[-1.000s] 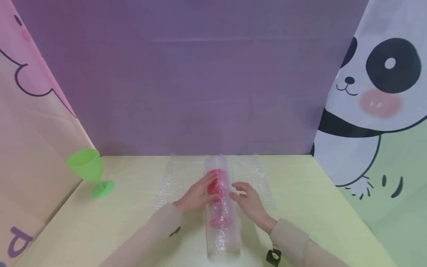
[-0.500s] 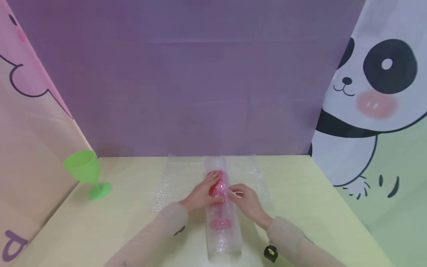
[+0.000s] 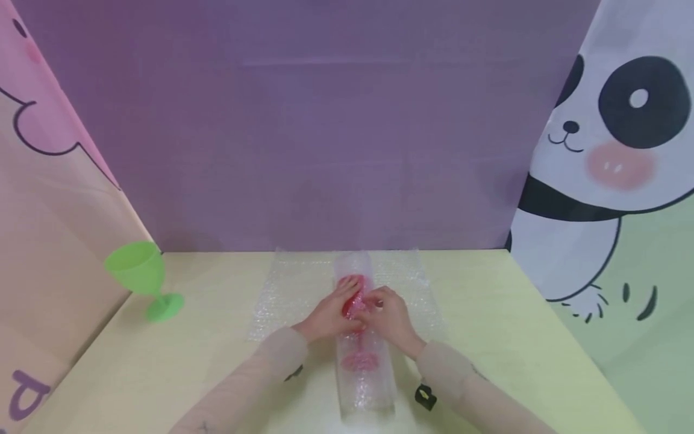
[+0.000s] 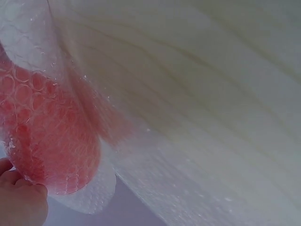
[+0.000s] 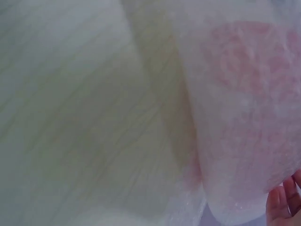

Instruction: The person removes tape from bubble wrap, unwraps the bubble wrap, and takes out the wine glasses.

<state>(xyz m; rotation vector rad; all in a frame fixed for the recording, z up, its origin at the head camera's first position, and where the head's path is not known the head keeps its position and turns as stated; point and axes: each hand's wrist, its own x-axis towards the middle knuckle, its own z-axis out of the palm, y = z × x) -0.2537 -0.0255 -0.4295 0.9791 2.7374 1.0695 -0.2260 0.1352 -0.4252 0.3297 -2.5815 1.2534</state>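
Note:
A red goblet [image 3: 360,361] lies rolled inside clear bubble wrap [image 3: 364,392] on the table, its foot toward me and its bowl farther away. Across the bowl's left side rests my left hand [image 3: 331,313], fingers fairly straight over the roll. My right hand [image 3: 389,316] bends its fingers and thumb over the roll's right side, pinching the wrap close to the left thumb. The exact pinch is partly hidden. In the left wrist view, red shows through the bubbles [image 4: 51,127] beside my fingers. The right wrist view has right fingertips [image 5: 277,200] at the roll's edge.
A green goblet [image 3: 138,271] stands upright at the left of the pale table [image 3: 488,337]. Flat bubble wrap [image 3: 293,289] spreads out beneath the roll at the back. A purple backdrop [image 3: 325,132] closes the far edge, with printed side panels left and right.
My right hand has moved left from beside the roll onto it, its fingers drawing together toward the left hand. The left hand has shifted slightly and stays on the roll.

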